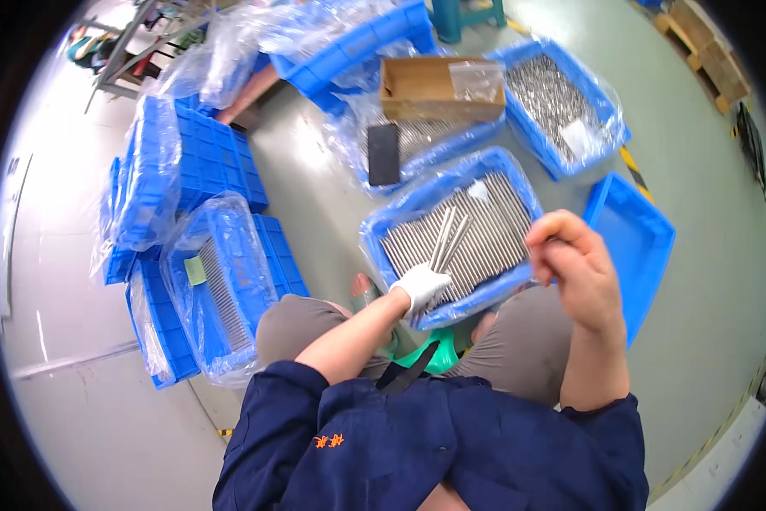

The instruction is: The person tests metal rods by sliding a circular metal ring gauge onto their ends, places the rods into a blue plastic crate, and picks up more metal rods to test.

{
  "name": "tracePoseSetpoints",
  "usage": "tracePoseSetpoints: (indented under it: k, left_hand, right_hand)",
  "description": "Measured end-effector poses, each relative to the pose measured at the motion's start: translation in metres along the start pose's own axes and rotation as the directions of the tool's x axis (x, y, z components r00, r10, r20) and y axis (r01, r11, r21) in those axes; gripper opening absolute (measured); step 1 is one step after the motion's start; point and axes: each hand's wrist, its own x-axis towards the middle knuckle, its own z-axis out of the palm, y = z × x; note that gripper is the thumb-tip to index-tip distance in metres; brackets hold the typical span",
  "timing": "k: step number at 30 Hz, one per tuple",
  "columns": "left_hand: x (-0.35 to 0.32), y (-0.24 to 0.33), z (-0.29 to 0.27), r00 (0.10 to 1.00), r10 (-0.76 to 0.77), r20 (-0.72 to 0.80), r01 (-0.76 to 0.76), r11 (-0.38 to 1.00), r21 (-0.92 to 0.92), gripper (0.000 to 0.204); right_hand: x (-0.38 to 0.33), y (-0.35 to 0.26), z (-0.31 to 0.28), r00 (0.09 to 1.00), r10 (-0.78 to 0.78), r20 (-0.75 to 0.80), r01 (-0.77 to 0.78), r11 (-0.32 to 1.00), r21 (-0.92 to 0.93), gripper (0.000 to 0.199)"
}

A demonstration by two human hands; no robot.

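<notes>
My left hand [423,288], in a white glove, is closed around a small bunch of thin metal rods [447,242] that fan out away from me. It is over the near edge of a blue bin [519,175] lined with clear plastic. Inside that bin, many more metal rods [502,226] lie side by side in rows, with a small white scrap [478,192] on top. My bare right hand [580,268] is raised at the bin's right side. Its fingers are curled with the thumb and fingertips together; whatever they hold, if anything, cannot be made out.
Beyond stands another lined bin of rods, bearing an open cardboard box [404,85] and a black flat object [384,155]. A bin of small metal parts [553,98] is at the far right. A blue tray [630,238] lies right; stacked blue crates [217,157] stand left.
</notes>
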Motion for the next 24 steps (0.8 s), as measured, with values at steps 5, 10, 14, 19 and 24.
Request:
tracePoseSetpoints:
  k: [5, 10, 14, 19, 24]
  left_hand:
    - [-0.073, 0.023, -0.018, 0.957, 0.195, 0.214, 0.035, 0.653, -0.756, 0.013]
    - [-0.12, 0.015, -0.009, 0.894, 0.315, 0.32, 0.11, 0.535, -0.837, 0.012]
    - [-0.165, -0.015, -0.006, 0.833, 0.38, 0.403, 0.097, 0.616, -0.782, 0.022]
    - [-0.166, -0.051, 0.006, 0.687, 0.568, 0.453, -0.146, 0.718, -0.68, 0.031]
    - [-0.174, -0.018, 0.0, 0.885, 0.442, 0.145, -0.361, 0.849, -0.386, 0.024]
  right_hand:
    - [-0.024, 0.041, -0.09, 0.872, -0.465, -0.157, 0.065, 0.427, -0.902, 0.014]
    - [-0.121, 0.158, -0.171, 0.934, 0.138, -0.328, -0.308, -0.148, -0.94, 0.016]
    - [-0.114, 0.096, -0.078, 0.924, 0.168, -0.344, -0.292, -0.272, -0.917, 0.016]
    - [-0.112, 0.059, -0.049, 0.954, 0.194, -0.227, -0.141, -0.376, -0.916, 0.014]
    - [-0.063, 0.025, -0.038, 0.898, -0.419, -0.134, 0.048, 0.395, -0.917, 0.018]
